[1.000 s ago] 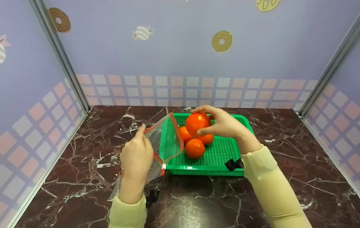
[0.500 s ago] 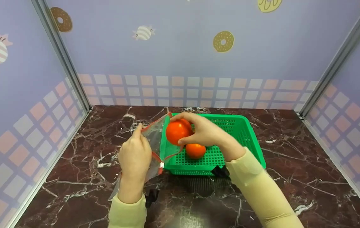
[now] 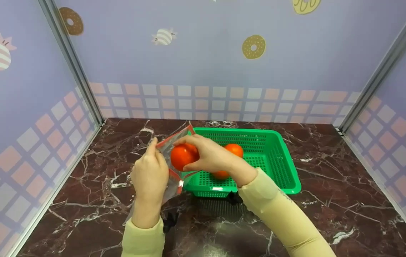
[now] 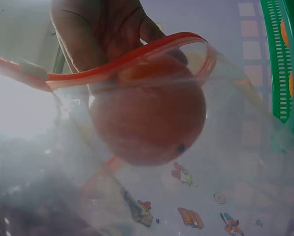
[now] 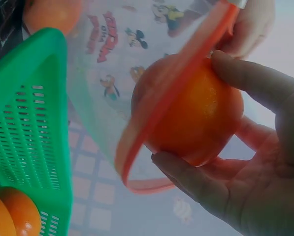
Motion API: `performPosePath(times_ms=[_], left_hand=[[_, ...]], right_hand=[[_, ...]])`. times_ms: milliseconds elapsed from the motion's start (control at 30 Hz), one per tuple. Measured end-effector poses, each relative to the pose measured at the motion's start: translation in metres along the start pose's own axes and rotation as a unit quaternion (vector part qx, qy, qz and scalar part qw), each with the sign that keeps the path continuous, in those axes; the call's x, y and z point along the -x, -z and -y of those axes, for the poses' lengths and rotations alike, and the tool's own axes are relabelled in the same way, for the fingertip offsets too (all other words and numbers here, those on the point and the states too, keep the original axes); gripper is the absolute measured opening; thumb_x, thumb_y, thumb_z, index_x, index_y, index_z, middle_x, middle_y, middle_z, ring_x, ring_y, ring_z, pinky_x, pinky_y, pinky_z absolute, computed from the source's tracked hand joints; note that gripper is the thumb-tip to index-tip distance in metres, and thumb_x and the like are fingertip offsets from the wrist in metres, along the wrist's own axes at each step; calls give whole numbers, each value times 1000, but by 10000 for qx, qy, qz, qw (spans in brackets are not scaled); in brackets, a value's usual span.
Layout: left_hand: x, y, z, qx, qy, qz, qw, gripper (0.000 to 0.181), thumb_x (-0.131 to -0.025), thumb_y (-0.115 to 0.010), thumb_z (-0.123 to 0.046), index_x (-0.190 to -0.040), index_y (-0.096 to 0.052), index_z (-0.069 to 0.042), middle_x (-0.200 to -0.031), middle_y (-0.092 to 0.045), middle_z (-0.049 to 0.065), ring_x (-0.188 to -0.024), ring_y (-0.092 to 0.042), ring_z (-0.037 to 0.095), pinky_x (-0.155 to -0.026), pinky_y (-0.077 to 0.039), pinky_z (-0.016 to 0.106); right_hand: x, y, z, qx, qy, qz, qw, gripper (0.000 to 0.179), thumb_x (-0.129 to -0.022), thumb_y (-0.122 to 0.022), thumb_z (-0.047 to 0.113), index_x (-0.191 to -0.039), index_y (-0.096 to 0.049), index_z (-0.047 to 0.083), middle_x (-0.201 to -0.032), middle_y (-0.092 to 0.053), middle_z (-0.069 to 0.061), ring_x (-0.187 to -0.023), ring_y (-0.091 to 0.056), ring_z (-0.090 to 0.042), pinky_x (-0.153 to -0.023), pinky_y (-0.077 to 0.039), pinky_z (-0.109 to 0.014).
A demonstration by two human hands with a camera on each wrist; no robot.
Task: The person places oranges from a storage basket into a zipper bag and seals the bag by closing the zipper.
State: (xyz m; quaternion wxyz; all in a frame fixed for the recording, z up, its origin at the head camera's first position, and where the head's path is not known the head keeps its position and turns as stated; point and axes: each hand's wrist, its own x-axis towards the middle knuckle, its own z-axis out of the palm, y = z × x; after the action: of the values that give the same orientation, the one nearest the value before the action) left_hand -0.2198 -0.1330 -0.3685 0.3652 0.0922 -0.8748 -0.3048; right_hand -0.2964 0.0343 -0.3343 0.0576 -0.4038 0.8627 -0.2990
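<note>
A red-orange tomato (image 3: 182, 159) sits in the fingers of my right hand (image 3: 208, 153), at the mouth of a clear zip bag (image 4: 245, 142) with a red rim. Seen from the right wrist, the lower part of the tomato (image 5: 196, 110) is behind the bag's red edge (image 5: 156, 101). Thumb and fingertips grip it from the outer side. My left hand (image 3: 150, 178) holds the bag's left side, index finger stretched along the rim, the other fingers curled. Cartoon prints show on the plastic, and a white slider (image 3: 180, 183) hangs at the near corner.
A green basket (image 3: 292, 171) stands right of the bag on the dark marbled table (image 3: 92, 200). Inside it lie a tomato (image 3: 234, 150) and another tomato (image 3: 220, 175), partly behind the right arm. Another tomato (image 5: 53, 14) shows beyond the bag's plastic. Patterned walls enclose the table.
My right hand has carried the tomato left, from above the basket to the bag's mouth. The left hand keeps its hold on the bag with hardly any shift.
</note>
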Motion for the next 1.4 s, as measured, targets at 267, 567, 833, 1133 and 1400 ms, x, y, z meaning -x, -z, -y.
performPosePath(times_ms=[267, 567, 833, 1133, 1400], left_hand=[[0, 0, -1, -50, 78, -1, 10000, 38, -99, -50, -5, -132, -69, -2, -67, -68, 22, -47, -51, 31, -44, -39, 42], [1, -1, 0, -65, 92, 59, 9999, 39, -101, -47, -4, -134, -68, -3, -58, -59, 17, -43, -35, 19, -44, -26, 32], [1, -2, 0, -72, 91, -5, 9999, 38, -100, -48, -5, -132, -69, -3, -69, -69, 23, -48, -55, 35, -44, -37, 43], [2, -3, -1, -65, 18, -55, 10000, 36, -101, -50, -6, -131, -70, -3, -58, -60, 19, -44, -33, 20, -45, -25, 33], [1, -4, -1, -78, 12, -27, 10000, 37, -100, -50, -5, -131, -70, -3, -51, -48, 12, -45, -23, 14, -45, -22, 31]], right_hand=[[-1, -4, -1, -164, 42, -115, 9998, 60, -91, -78, 12, -146, -53, 18, -149, -57, -4, -134, -55, -31, -109, -50, -47], [4, 6, -5, -419, 338, -438, 9976, 54, -93, -76, 8, -143, -55, 10, -146, -58, -10, -70, -59, -21, -116, -44, -42], [9, 18, -11, -616, -19, -465, 9970, 51, -95, -73, 11, -143, -57, 17, -147, -59, -6, -133, -57, -27, -109, -49, -47], [15, 36, -31, -732, -638, -671, 9930, 46, -96, -73, 16, -140, -59, 18, -145, -59, -2, -136, -55, -28, -111, -48, -49], [12, 44, -58, -655, -1113, -694, 9892, 48, -96, -73, 17, -141, -58, 20, -147, -57, -4, -134, -56, -30, -109, -48, -50]])
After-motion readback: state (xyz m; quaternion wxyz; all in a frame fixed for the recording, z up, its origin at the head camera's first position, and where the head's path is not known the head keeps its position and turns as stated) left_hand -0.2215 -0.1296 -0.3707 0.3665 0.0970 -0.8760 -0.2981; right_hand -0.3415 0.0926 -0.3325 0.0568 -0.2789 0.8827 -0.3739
